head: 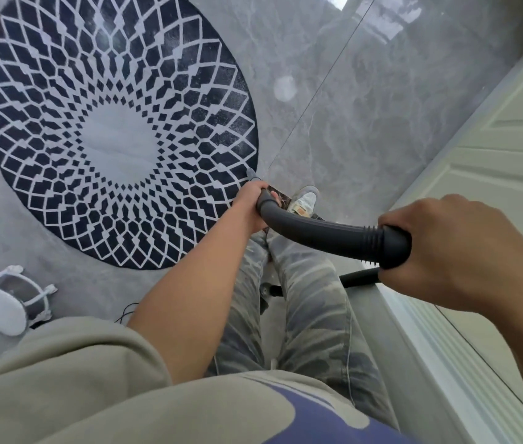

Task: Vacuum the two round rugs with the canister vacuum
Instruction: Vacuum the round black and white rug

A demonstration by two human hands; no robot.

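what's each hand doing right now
Left hand: grips the far end of the vacuum handle.
Right hand: grips the near end of the same handle.

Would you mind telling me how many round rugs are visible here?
1: the navy-and-white round rug lies on the grey floor, in the upper left of the view. Another may be out of frame.

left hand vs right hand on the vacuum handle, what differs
The left hand grips the far end of the vacuum handle; the right hand grips the near end past the ribbed collar. The left hand is farther from the camera than the right hand. Both curl round it.
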